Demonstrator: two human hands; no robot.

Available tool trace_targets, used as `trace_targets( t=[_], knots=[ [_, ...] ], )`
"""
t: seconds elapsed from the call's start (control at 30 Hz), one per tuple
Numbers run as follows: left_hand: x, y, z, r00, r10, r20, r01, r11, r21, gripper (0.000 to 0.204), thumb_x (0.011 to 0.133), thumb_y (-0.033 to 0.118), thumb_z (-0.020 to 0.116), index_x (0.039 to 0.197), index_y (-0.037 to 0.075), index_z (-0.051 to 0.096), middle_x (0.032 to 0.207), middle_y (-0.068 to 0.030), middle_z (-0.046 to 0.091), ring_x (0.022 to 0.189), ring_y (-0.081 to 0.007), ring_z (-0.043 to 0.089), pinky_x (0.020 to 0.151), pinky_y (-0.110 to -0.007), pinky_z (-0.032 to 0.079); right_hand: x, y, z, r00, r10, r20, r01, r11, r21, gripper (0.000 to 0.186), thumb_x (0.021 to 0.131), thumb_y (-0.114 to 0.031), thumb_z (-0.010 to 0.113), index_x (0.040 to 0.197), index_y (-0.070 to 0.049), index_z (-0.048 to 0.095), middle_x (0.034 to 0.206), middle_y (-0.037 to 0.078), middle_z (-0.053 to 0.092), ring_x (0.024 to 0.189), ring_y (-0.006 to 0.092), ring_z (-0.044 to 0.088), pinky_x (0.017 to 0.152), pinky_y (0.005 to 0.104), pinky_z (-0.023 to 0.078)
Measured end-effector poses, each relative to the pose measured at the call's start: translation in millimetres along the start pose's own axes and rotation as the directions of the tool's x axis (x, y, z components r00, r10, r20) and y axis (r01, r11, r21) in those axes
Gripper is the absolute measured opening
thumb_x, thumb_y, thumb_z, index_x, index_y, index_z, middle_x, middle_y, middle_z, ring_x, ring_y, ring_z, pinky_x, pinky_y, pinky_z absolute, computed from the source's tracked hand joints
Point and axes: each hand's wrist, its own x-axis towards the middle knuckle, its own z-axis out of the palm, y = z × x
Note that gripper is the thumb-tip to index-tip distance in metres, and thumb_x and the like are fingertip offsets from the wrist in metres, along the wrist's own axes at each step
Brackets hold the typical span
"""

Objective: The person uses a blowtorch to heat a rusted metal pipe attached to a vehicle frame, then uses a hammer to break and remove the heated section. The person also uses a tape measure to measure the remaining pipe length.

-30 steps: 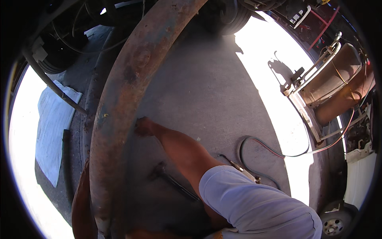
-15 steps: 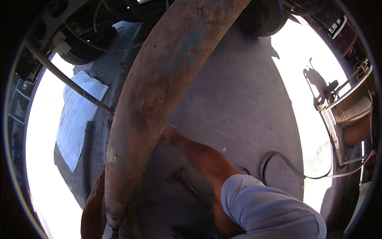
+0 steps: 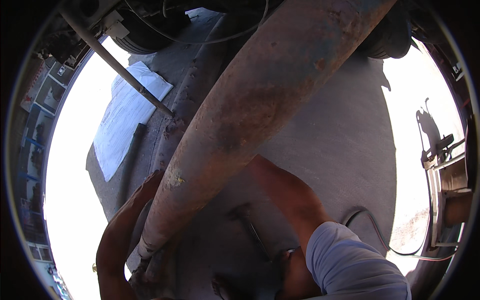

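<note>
A thick, rusty metal tube (image 3: 235, 120) slants across the view from lower left to upper right, close in front of me. My left arm bends round its left side, and my left hand (image 3: 154, 179) is at the tube's left edge with its fingers hidden. From the lower right, my right forearm (image 3: 287, 187) reaches behind the tube, which covers my right hand. What either hand grips cannot be seen. Alongside the tube's far left side runs a second rusty beam (image 3: 187, 92).
A hammer-like tool (image 3: 252, 230) lies on the shaded concrete floor (image 3: 340, 130). A thin rod (image 3: 120, 65) slopes down to the rusty beam. White sheeting (image 3: 131, 112) lies at left. Tyres (image 3: 137, 37) stand at the back. Hoses (image 3: 372, 220) and a metal frame (image 3: 435, 200) are at right.
The tube and surroundings have shifted right in the view, and the tube leans more. My left forearm and hand have come further up along its left side. My right hand has gone behind the tube.
</note>
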Motion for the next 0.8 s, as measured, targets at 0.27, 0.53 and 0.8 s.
trace_targets(
  t=[0.27, 0.53, 0.8],
  knots=[
    [53.5, 19.3, -57.3, 0.998, -0.004, -0.056, -0.002, 0.995, -0.097, 0.071, 0.101, 0.059, 0.070, 0.142, 0.000, 0.069, 0.150, -0.0268, 0.063, 0.144, -0.0386, 0.057, 0.117, -0.048, 0.048, 2.9, -62.3, -26.4, 0.976, 0.006, -0.219, -0.021, 0.998, -0.066, 0.038, 0.110, -0.035, 0.065, 0.141, -0.013, 0.062, 0.132, 0.009, 0.069, 0.118, 0.0274, 0.068, 0.106, 0.0477, 0.056],
    [-97.3, 81.1, -160.4, 0.562, -0.432, -0.706, 0.375, 0.893, -0.248, 0.053, 0.100, 0.042, 0.079, 0.128, -0.003, 0.076, 0.103, -0.0114, 0.080, 0.085, -0.0180, 0.067, 0.081, -0.036, 0.054, -1.5, -62.7, -34.5, 0.968, 0.043, -0.247, -0.058, 0.997, -0.054, 0.040, 0.109, -0.034, 0.067, 0.144, -0.015, 0.061, 0.134, 0.009, 0.067, 0.120, 0.0274, 0.067, 0.106, 0.0478, 0.056],
    [-240.7, 252.4, -87.7, 0.735, 0.319, -0.598, -0.094, 0.922, 0.376, 0.048, 0.105, 0.048, 0.071, 0.094, 0.002, 0.077, 0.075, -0.0103, 0.071, 0.062, -0.0210, 0.063, 0.060, -0.035, 0.047, 0.3, -6.3, -13.5, 0.987, 0.098, -0.126, -0.085, 0.991, 0.105, 0.041, 0.108, -0.032, 0.069, 0.146, -0.017, 0.061, 0.136, 0.009, 0.066, 0.122, 0.0275, 0.065, 0.106, 0.0478, 0.055]
  ],
)
